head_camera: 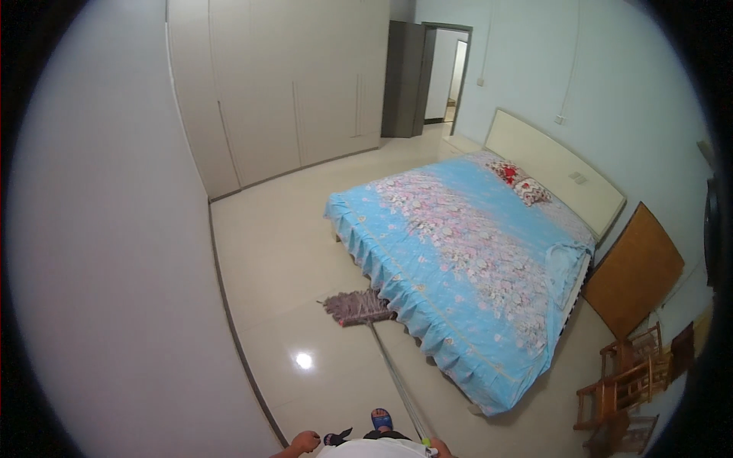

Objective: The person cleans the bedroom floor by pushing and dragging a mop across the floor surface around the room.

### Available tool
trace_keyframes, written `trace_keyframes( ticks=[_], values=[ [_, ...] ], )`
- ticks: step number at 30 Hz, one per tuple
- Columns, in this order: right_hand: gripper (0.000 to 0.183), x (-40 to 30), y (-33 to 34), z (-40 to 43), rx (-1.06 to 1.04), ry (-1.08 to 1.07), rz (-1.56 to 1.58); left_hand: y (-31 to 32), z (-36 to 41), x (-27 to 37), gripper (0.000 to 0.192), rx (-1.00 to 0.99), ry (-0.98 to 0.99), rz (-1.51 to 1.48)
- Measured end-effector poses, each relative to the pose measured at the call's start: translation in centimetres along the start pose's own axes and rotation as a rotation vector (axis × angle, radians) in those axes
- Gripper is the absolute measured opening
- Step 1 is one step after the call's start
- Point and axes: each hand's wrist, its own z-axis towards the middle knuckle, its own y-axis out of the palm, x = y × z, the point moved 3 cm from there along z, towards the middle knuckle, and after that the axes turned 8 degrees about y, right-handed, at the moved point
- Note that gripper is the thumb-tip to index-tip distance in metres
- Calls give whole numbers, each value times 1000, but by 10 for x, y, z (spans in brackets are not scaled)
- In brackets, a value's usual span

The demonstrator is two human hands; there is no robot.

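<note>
My right hand (441,448) is closed around the handle of a flat mop (399,380), near the picture's bottom edge. The metal pole runs up and to the left to a grey-brown string mop head (354,307), which lies on the tiled floor against the bed's ruffled skirt. Part of the mop head's right end is hidden by the skirt. Low on the left, my left hand (307,441) hangs with its fingers curled; whether it holds anything is unclear. A dark strip-like thing (342,436) shows between it and my blue slipper (381,419).
A bed (458,240) with a blue floral cover fills the right side. Wooden chairs (621,389) and a brown board (635,269) stand beyond it. A wardrobe (286,86) stands at the back, an open door (404,80) beside it. The wall (114,257) is close on the left.
</note>
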Motion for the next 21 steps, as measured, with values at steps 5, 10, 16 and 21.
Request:
trace_keyframes(
  ticks=[5,10,16,21],
  values=[
    [24,-89,-39,-51,-99,658,-263,-7,-12,31,31,11,-6,193],
    [23,-158,-74,-67,-53,719,-317,-2,-89,128,45,-3,-62,161],
    [27,-240,-98,16,-432,313,-378,14,-105,102,39,105,-82,60],
    [23,-81,-51,142,-252,498,-466,26,-126,80,35,211,-110,-41]
  ],
)
